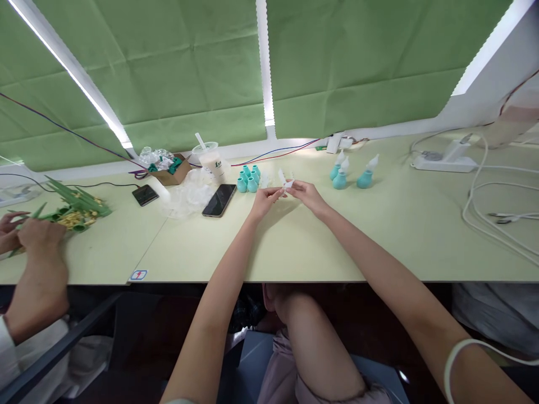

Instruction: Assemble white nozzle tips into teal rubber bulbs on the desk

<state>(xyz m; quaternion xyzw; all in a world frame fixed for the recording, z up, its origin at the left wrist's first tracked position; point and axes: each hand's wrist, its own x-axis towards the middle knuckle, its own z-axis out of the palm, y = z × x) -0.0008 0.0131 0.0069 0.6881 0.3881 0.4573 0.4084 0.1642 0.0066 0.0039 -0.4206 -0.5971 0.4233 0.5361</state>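
white piece point(288, 184) pinched between left hand point(265, 201), right hand point(309, 195)

white piece point(287, 184) partly hidden by your fingers point(300, 188), its shape too small to tell, co-worker's sleeve point(7, 353) cut off at left, white cable point(465, 209) at right

Turquoise and white on pale green

The small held piece point(288, 183) is white. The grouped pots point(252, 184) are plain turquoise; the three pear-shaped pieces point(364, 179) are turquoise with whitish tips. The tabletop point(320, 247) is pale yellow-green, the blinds point(202, 73) solid green, the phone point(219, 201) black, the box point(177, 173) brown. The sticker point(138, 275) shows red and blue on white.
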